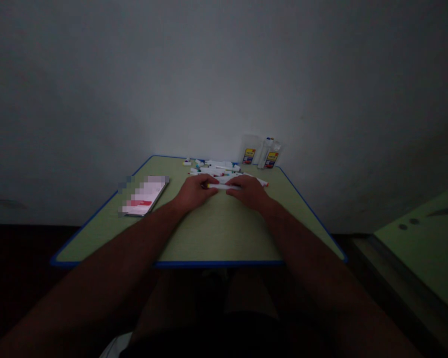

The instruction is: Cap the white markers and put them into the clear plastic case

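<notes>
Both my hands rest on a light green table (209, 233) with a blue edge. Between them lies a white marker (222, 186) with a yellow tip at its left end. My left hand (194, 191) closes its fingers over the marker's left part. My right hand (248, 191) closes over its right part. Just beyond the hands lies a heap of several more white markers (214, 168) with coloured caps, spread toward the table's far edge.
Two clear plastic packs (261, 153) with yellow and red labels stand at the far right corner against the white wall. A blurred flat white and red item (145, 195) lies at the left. Another green table (429, 243) stands to the right.
</notes>
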`<state>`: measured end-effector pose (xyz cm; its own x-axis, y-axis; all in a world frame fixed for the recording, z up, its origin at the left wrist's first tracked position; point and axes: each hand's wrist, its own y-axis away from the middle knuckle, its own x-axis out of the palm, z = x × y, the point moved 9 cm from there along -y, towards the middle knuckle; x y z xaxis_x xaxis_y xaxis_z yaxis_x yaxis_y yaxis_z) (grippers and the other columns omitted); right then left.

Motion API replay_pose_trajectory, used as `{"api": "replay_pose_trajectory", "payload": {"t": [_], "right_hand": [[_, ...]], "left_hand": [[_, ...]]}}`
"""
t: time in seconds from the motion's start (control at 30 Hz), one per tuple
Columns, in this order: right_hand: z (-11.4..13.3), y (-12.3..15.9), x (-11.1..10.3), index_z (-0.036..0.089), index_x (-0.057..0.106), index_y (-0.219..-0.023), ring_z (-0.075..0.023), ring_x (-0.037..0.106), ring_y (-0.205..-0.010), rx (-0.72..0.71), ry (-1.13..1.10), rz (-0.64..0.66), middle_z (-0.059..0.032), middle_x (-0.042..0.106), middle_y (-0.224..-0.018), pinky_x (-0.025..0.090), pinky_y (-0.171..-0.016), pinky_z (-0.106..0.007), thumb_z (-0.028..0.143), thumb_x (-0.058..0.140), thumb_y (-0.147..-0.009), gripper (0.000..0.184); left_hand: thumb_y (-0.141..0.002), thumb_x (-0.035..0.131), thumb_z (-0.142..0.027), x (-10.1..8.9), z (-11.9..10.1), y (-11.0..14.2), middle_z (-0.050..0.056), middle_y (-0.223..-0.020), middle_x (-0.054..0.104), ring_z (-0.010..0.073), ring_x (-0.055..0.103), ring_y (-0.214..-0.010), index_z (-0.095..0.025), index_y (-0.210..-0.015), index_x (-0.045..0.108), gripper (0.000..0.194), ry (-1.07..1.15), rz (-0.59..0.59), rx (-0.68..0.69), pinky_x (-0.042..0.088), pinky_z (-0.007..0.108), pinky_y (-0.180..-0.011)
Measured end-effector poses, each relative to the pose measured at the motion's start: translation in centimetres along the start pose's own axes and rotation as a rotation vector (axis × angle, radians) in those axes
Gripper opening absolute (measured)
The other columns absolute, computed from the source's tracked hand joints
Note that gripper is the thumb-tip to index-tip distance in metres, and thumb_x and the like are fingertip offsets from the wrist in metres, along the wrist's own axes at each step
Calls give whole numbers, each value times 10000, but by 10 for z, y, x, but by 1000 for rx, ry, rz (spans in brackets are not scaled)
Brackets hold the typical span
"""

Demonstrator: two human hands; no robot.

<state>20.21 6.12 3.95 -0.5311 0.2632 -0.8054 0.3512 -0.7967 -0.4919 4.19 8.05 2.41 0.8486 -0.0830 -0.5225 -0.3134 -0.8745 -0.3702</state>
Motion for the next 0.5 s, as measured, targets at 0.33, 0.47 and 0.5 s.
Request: {"api": "replay_pose_trajectory", "payload": {"t": [0.33,0.47,0.5], "right_hand": [[-12,0,-4,213,761,-985,-226,673,-944,6,44,-59,-53,753,-1009,486,-863,-370,254,753,-793,197],[-15,0,-9,210,754,-966,-231,668,-952,22,26,-91,-54,748,-1007,488,-868,-373,239,765,-772,197],[-16,0,-11,208,753,-960,-234,666,-950,29,28,-102,-56,748,-1001,486,-868,-376,235,767,-766,197]], "left_hand": [[-734,711,-200,-3,1,-1,28,-827,703,138,591,-697,-159,-1073,731,342,-15,-23,7,485,293,-701],[-754,686,-211,-5,3,-2,62,-907,729,161,627,-747,-149,-1118,717,370,-109,-15,25,504,317,-738],[-764,678,-223,-6,5,-2,72,-930,734,171,638,-770,-149,-1110,720,356,-146,-11,26,509,326,-751]]}}
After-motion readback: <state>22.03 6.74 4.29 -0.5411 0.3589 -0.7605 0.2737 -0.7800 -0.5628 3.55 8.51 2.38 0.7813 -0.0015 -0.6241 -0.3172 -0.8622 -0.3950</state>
